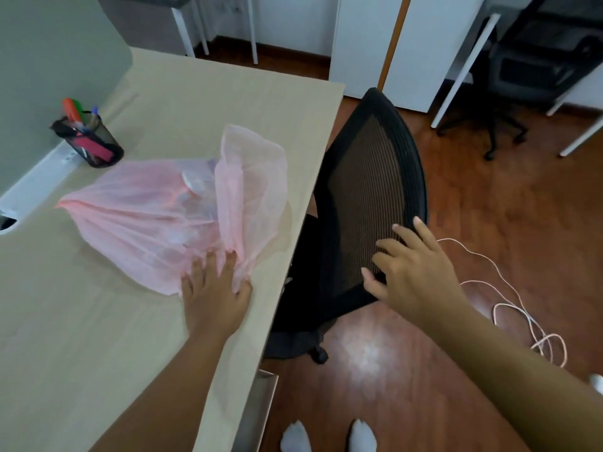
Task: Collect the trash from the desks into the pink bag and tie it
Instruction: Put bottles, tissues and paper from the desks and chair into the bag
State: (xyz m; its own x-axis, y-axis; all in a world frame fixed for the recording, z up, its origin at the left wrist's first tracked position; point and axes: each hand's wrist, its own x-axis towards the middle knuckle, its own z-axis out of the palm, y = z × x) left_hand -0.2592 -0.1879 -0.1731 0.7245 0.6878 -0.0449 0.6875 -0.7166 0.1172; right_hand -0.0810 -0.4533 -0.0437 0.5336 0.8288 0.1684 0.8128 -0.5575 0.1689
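I see the pink bag on the table already holding trash, mouth untied; my left hand fingers pinch its edge; right hand fingers spread on the chair; tying remains.

Soft blur, floor glare (overhead), edges bowed

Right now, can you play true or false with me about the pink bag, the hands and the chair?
1. The pink bag lies on the desk. True.
2. The left hand touches the bag. True.
3. The right hand holds a pen. False: it rests on the chair back.
4. The bag is tied shut. False: its top is loose and open.
5. A pen cup stands on the desk behind the bag. True.
6. The cord lies on the desk. False: it is on the floor.
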